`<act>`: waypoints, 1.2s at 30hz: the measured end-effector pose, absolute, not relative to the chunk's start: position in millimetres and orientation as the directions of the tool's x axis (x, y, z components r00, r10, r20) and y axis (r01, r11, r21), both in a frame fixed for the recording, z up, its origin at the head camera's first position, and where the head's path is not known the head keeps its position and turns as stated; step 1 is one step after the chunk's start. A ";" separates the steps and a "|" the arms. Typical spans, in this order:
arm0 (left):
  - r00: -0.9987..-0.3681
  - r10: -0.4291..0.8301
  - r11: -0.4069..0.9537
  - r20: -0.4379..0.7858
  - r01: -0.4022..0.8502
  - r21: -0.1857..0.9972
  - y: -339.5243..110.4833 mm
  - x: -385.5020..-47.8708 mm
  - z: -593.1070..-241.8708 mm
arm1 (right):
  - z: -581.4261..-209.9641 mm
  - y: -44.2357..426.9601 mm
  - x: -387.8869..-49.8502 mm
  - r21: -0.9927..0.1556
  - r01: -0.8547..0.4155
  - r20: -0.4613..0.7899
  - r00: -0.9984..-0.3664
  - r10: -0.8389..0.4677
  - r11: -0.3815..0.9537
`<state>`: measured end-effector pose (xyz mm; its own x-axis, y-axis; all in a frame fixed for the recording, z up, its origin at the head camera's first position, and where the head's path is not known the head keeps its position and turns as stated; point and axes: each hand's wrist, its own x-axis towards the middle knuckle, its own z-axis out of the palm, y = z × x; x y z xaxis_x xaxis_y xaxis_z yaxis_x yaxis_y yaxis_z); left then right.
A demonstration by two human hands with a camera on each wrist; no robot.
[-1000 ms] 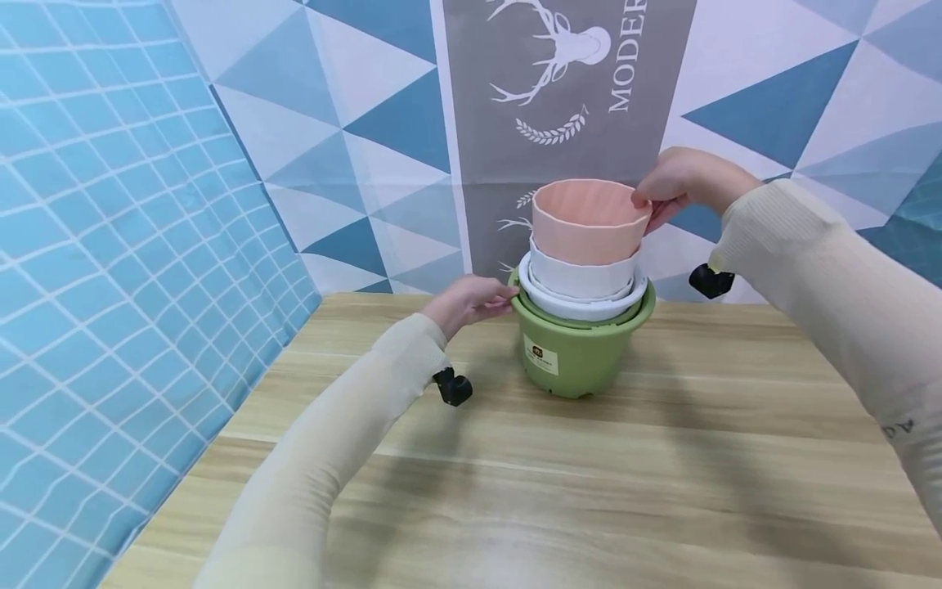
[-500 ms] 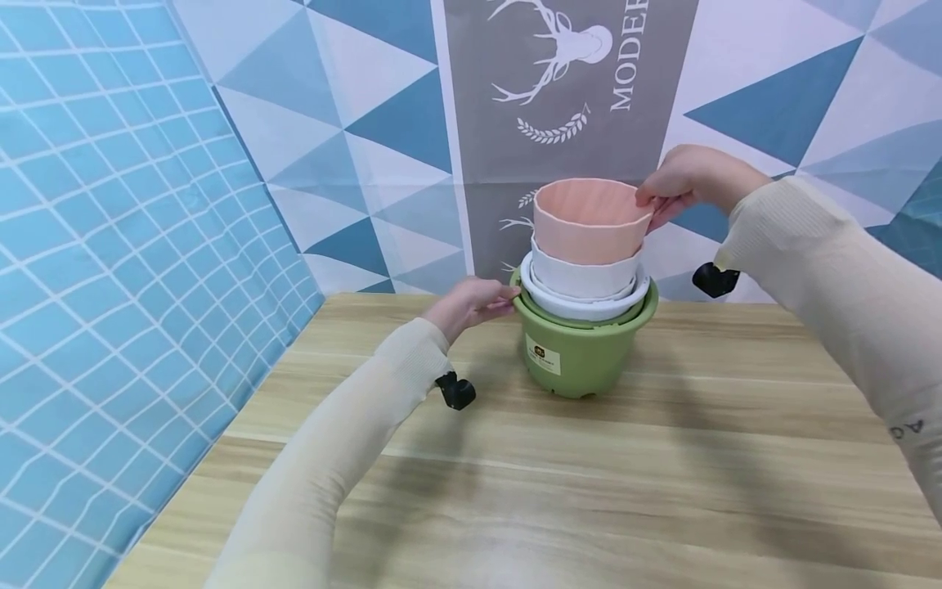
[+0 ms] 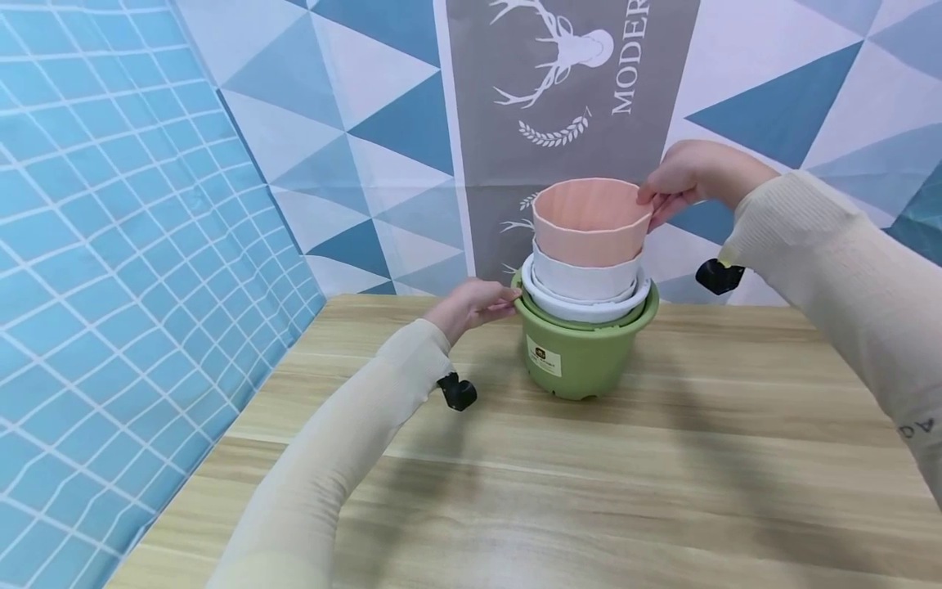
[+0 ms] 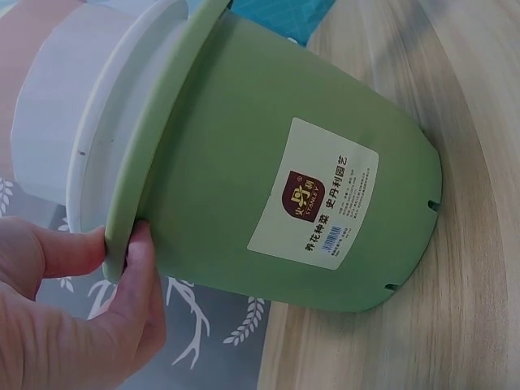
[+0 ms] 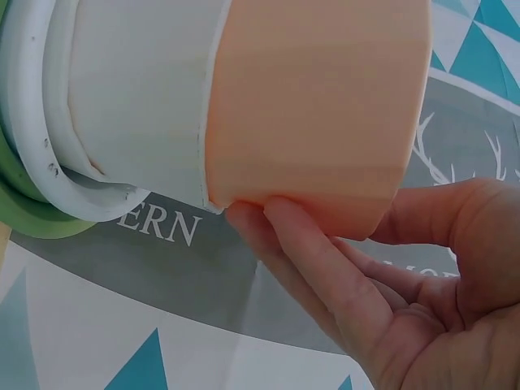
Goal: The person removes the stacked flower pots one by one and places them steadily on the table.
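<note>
A green flowerpot (image 3: pixel 581 360) with a paper label (image 4: pixel 313 195) stands upright at the back of the table. White pots (image 3: pixel 585 278) are nested in it, and a peach-pink pot (image 3: pixel 589 244) with a faceted rim sits on top of the stack. My left hand (image 3: pixel 474 307) pinches the green pot's rim at its left side, thumb above and fingers below, as the left wrist view shows. With thumb and fingers, my right hand (image 3: pixel 688 180) holds the pink pot's wall at the right of its rim. The pink pot's lower part is hidden inside the white one.
The wood-grain table (image 3: pixel 530 491) spreads out in front of the stack. A patterned cloth wall (image 3: pixel 383 147) rises close behind the pots, and a blue tiled sheet (image 3: pixel 132 245) hangs along the left edge. A black wrist camera (image 3: pixel 458 393) hangs below the left cuff.
Almost nothing differs. The view has shifted very slightly, and both hands keep their hold on the same rims.
</note>
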<state>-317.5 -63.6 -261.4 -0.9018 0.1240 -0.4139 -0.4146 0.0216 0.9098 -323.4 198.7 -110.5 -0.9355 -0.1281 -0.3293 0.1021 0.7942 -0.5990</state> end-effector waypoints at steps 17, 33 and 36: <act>-0.907 0.124 0.022 -0.403 -0.404 0.915 -63.3 -314.7 -259.5 | -108.8 203.2 -328.0 -0.601 0.096 -0.352 -0.923 -0.155 0.794; -0.908 0.093 0.056 -0.408 -0.405 0.913 -61.0 -314.4 -260.1 | -106.0 210.2 -332.1 -0.629 0.115 -0.365 -0.917 -0.162 0.769; -0.908 0.086 0.063 -0.411 -0.407 0.911 -61.2 -314.6 -259.8 | -104.0 211.1 -332.1 -0.632 0.110 -0.359 -0.919 -0.164 0.768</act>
<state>-314.6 -61.2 -259.8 -0.9077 0.0858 -0.4107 -0.4065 0.0627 0.9115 -332.1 211.1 -104.0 -0.9188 -0.1642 -0.3590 0.1096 0.7675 -0.6316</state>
